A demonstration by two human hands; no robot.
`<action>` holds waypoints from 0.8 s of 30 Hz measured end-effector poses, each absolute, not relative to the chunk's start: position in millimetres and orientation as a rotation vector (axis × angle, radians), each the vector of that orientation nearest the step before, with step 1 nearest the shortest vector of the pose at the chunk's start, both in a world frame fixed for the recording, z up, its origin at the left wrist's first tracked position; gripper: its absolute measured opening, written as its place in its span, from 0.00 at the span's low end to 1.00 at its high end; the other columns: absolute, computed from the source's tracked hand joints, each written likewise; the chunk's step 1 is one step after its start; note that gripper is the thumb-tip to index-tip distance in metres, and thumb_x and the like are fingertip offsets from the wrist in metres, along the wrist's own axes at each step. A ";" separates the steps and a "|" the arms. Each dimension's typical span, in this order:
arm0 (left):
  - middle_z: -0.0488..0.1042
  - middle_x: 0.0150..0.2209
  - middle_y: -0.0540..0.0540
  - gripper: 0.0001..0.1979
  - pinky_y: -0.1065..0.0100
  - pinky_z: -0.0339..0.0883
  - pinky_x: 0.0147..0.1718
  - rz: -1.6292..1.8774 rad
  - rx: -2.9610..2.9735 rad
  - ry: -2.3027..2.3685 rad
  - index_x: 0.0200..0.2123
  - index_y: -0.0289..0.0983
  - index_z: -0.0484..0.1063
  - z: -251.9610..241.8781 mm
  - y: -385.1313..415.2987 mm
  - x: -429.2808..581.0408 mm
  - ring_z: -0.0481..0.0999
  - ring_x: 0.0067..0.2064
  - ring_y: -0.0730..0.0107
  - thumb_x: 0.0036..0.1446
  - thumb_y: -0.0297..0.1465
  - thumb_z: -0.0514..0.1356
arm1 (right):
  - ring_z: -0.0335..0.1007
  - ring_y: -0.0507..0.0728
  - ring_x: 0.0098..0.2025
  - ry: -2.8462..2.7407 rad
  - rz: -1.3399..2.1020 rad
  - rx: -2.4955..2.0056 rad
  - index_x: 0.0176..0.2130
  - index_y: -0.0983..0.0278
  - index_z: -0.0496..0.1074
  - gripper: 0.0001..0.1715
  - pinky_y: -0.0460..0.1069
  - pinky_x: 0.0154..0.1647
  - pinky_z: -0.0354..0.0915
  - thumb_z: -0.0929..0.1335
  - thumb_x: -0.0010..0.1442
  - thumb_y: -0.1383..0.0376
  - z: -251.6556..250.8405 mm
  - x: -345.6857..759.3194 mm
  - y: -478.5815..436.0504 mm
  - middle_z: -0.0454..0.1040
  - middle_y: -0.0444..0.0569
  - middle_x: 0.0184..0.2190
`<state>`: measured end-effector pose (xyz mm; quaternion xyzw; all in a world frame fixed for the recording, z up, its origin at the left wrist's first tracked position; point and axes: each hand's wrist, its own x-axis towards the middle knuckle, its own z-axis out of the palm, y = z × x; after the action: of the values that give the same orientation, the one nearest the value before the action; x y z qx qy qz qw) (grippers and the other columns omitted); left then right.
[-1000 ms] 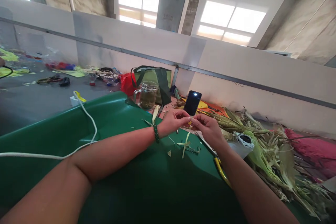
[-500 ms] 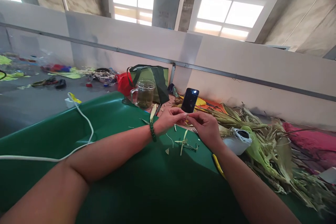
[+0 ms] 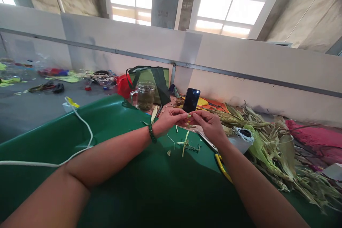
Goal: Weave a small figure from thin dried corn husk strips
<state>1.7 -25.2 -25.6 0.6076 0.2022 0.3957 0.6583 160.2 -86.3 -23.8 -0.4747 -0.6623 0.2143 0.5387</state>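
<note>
My left hand (image 3: 171, 118), with a dark green bead bracelet at the wrist, pinches a small pale-green piece (image 3: 189, 116). It looks like a bit of plant husk, mostly hidden by the fingers. My right hand (image 3: 211, 124) meets it from the other side, thumb and fingers pressed together on the same piece. Both hands are above the green mat (image 3: 149, 192), in front of an upright phone (image 3: 191, 99). Below them lie crossed husk strips (image 3: 185, 144) and a small triangular scrap (image 3: 169, 153). Yellow-handled scissors (image 3: 223, 169) lie partly under my right forearm.
Dried corn husks (image 3: 283, 153) are heaped at the right around a white roll (image 3: 242, 139). A glass mug (image 3: 145, 96) stands before a green bag (image 3: 160, 82). A white cord (image 3: 88, 128) crosses the mat's left side. Pink material (image 3: 315, 139) lies far right.
The pale-green piece shows more between my fingertips now. My right hand's fingers have shifted slightly, and more of the scissors is visible. The whole view has moved a little.
</note>
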 end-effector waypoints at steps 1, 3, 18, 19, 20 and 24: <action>0.75 0.24 0.49 0.11 0.72 0.69 0.30 0.884 1.340 0.462 0.27 0.31 0.75 -25.6 -24.7 1.5 0.73 0.25 0.77 0.43 0.34 0.69 | 0.77 0.56 0.29 -1.586 0.512 -1.112 0.37 0.64 0.76 0.19 0.53 0.35 0.73 0.68 0.55 0.52 -23.9 160.0 -86.4 0.79 0.49 0.29; 0.74 0.22 0.49 0.11 0.73 0.68 0.28 0.867 1.301 0.468 0.26 0.31 0.75 -25.4 -24.2 1.0 0.72 0.24 0.78 0.42 0.33 0.70 | 0.77 0.56 0.31 -1.634 0.421 -1.108 0.38 0.64 0.75 0.17 0.51 0.34 0.73 0.69 0.54 0.55 -24.5 159.2 -87.0 0.80 0.49 0.31; 0.74 0.23 0.50 0.14 0.75 0.70 0.28 0.862 1.670 0.418 0.27 0.32 0.74 -25.9 -25.2 0.7 0.74 0.26 0.76 0.48 0.38 0.67 | 0.73 0.56 0.30 -1.851 -0.189 -1.209 0.32 0.62 0.76 0.12 0.49 0.32 0.66 0.65 0.62 0.62 -27.5 163.1 -87.1 0.78 0.48 0.27; 0.74 0.23 0.50 0.14 0.75 0.70 0.27 0.863 1.673 0.429 0.27 0.32 0.75 -26.7 -23.9 0.6 0.74 0.26 0.76 0.48 0.38 0.67 | 0.74 0.56 0.30 -1.854 -0.153 -1.200 0.33 0.62 0.76 0.12 0.49 0.33 0.66 0.64 0.62 0.62 -27.5 163.7 -86.5 0.79 0.48 0.28; 0.75 0.23 0.50 0.14 0.74 0.70 0.28 0.860 1.664 0.436 0.28 0.32 0.75 -27.3 -22.7 0.4 0.75 0.26 0.75 0.48 0.38 0.67 | 0.74 0.56 0.31 -1.852 -0.109 -1.195 0.33 0.62 0.77 0.13 0.49 0.33 0.67 0.64 0.62 0.62 -27.7 164.5 -85.6 0.79 0.48 0.28; 0.76 0.24 0.48 0.14 0.72 0.72 0.29 0.828 1.573 0.449 0.29 0.31 0.76 -28.1 -19.2 -0.8 0.75 0.25 0.75 0.49 0.38 0.67 | 0.76 0.56 0.31 -1.791 0.004 -1.183 0.40 0.62 0.77 0.14 0.50 0.34 0.70 0.63 0.63 0.62 -29.3 167.9 -82.4 0.80 0.49 0.32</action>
<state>-0.8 -19.2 -28.1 0.6808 0.1942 0.3582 0.6087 167.9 -82.4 -29.3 -0.4842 -0.7333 0.0018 0.4772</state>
